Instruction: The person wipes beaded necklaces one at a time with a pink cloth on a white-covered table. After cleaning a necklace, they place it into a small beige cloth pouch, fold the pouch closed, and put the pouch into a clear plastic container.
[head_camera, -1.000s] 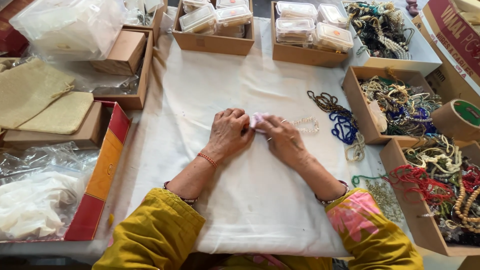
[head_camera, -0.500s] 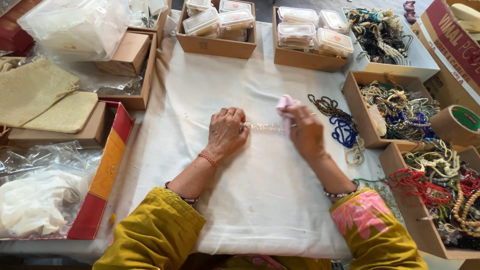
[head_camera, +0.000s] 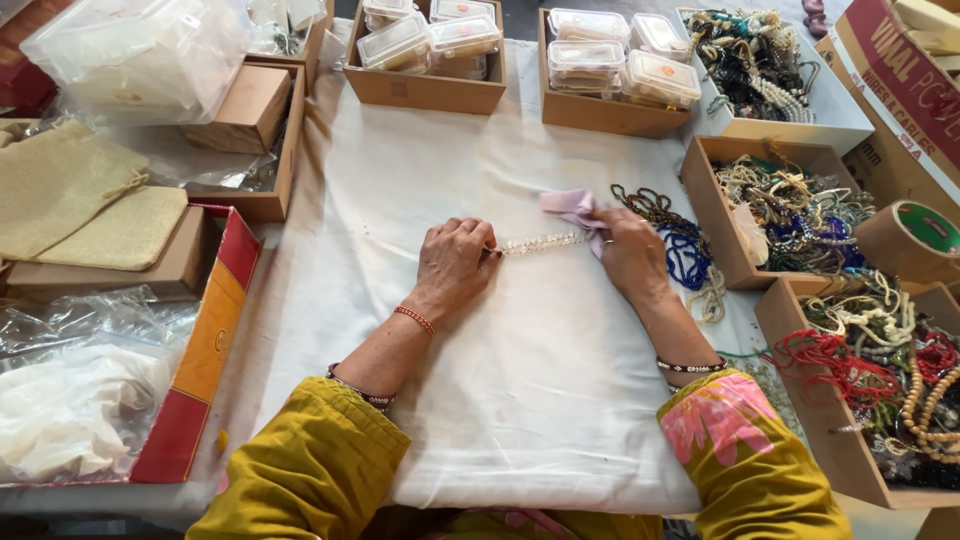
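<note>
Left hand (head_camera: 452, 262) pinching one end of clear bead strand (head_camera: 542, 242), pinning it taut on white cloth (head_camera: 520, 400). Right hand (head_camera: 630, 252) clenching pink rag (head_camera: 572, 208) around far end, for wiping. Loose blue beads (head_camera: 686, 258) just beyond right grip.

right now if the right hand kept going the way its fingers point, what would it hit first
The right hand points up and left, so it would first meet the pink cloth at its fingers; beyond that only bare white sheet, probably up to the box of tubs.
</note>
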